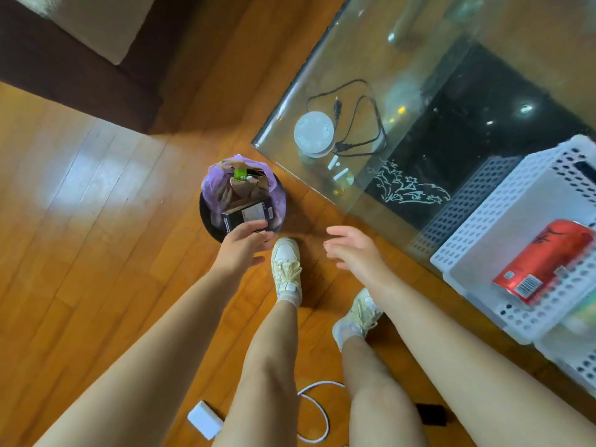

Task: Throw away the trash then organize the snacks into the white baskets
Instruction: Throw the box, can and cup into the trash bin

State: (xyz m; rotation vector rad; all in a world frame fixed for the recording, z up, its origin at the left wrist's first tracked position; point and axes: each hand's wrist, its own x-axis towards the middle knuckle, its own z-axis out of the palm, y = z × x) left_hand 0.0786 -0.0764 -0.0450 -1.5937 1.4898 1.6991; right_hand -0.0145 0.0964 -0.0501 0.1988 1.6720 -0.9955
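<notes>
Fingers [258,225] touching glossy black box [246,217], round bin [209,221] — purple liner [211,185]

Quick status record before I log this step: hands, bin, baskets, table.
left hand: over the trash bin's near rim, fingers on a dark box; whether the grip is closed or letting go is unclear
right hand: open, empty, above the floor
trash bin: on the wooden floor, purple liner, holds cardboard and a green-labelled item
white basket: on the glass table, holds one red packet lying flat
second basket: only partly in view
also on table: round white device, black cable
</notes>
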